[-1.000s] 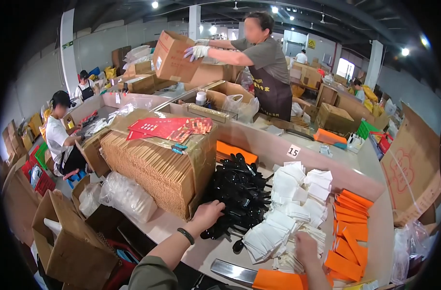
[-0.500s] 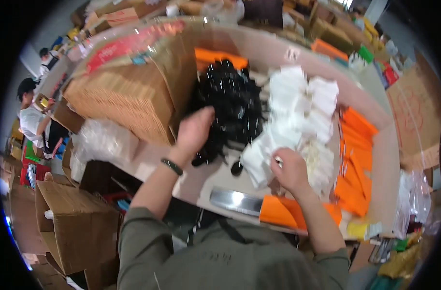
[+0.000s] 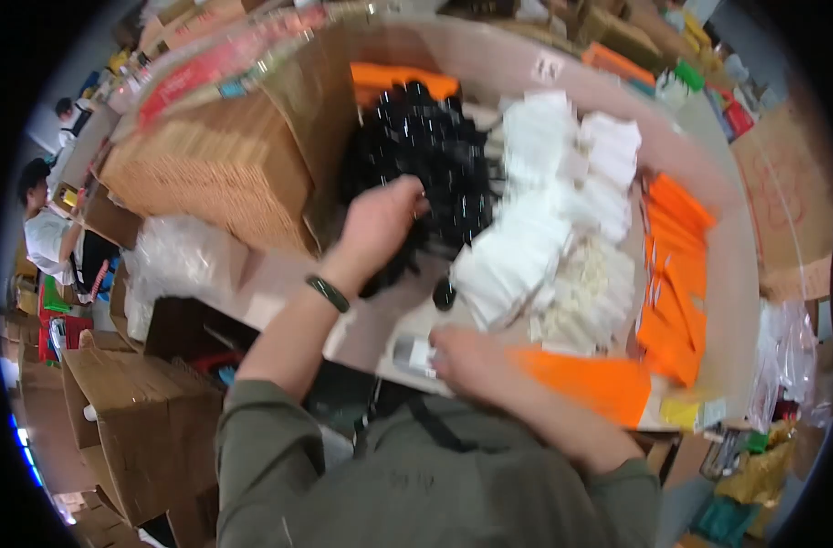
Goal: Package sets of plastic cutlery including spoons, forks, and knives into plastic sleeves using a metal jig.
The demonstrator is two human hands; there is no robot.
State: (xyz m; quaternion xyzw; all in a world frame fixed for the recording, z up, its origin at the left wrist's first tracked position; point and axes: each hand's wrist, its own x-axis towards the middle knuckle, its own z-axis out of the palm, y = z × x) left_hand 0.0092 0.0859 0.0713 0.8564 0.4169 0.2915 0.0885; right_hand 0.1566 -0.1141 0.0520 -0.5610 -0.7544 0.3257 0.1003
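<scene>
My left hand [image 3: 384,219] is at the near edge of a pile of shiny black pieces [image 3: 434,137]. Its fingers are curled together, and what they hold, if anything, is hidden. My right hand [image 3: 466,358], smeared a little by motion, is closed low over a flat silvery strip [image 3: 403,353] at the table's near edge. Something small and white shows at its fingertips, too blurred to name. Right of the black pile lie stacks of white, pleated-looking packets [image 3: 517,260], with cream-coloured ones [image 3: 590,297] beside them. A small round black piece [image 3: 445,293] lies alone between my hands.
A large open carton of tightly stacked brown sheets [image 3: 206,173] stands at the left. Crumpled clear plastic [image 3: 179,265] sits in front of it. Orange sheets [image 3: 676,283] lie along the right wall, more orange [image 3: 585,379] near my right forearm. A person [image 3: 47,228] is at the far left.
My right hand has moved left and nearer, from the white packets to the silvery strip. The left hand has shifted slightly right and farther over the black pile.
</scene>
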